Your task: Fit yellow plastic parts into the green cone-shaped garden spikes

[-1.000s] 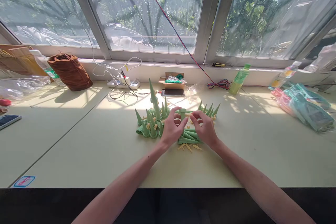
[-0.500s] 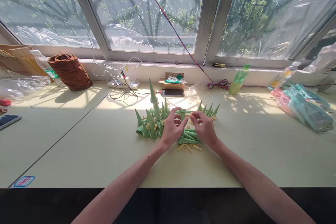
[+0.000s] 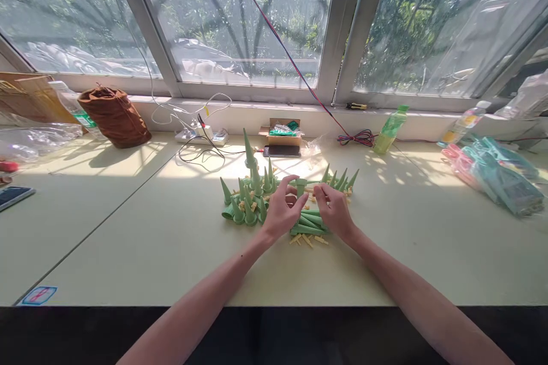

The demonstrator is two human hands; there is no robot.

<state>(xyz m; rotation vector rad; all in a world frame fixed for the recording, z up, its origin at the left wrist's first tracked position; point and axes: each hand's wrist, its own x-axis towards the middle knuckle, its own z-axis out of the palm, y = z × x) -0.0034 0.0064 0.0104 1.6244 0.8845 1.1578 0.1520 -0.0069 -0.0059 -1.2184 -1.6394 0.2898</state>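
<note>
A heap of green plastic cones [image 3: 246,205] and small yellow pieces [image 3: 307,238] lies on the pale table [image 3: 171,239]. My left hand [image 3: 283,209] pinches the wide end of a green cone [image 3: 301,185] just above the heap. My right hand [image 3: 334,209] is closed beside it, fingertips close to the same cone; what they pinch is too small to make out. More cones [image 3: 342,178] stand behind my right hand, and several lie flat under both hands.
A cardboard box [image 3: 282,132] and dark phone [image 3: 281,150] sit behind the heap, with a power strip and cables [image 3: 201,136]. A green bottle [image 3: 389,129], brown bag [image 3: 113,115], teal packets [image 3: 500,174] and another phone [image 3: 12,196] lie around.
My right hand has shifted slightly left, its fingertips now closer to the cone held in my left hand. Everything else is unchanged.
</note>
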